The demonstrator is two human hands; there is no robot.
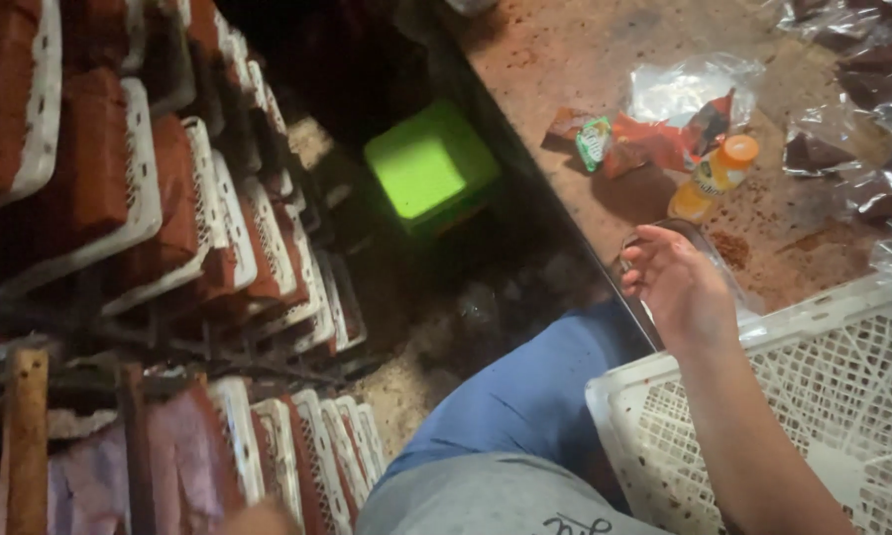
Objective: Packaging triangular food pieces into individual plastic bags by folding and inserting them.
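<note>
Fingers of the right hand [676, 287] curl loosely round a clear plastic cup [699, 248] right of centre on the table edge [565, 59]: light, thin-walled, crushable, best gripped gently mid-wall; left hand unseen.

The tabletop [585, 59] was brown, speckled with reddish crumbs. My crate [813, 396] was white lattice. The stool [428, 166] glowed lime green, the bottle [716, 176] had an orange cap, the wrappers [644, 139] were red, and the racked trays [139, 188] were white, holding rust-brown slabs.
</note>
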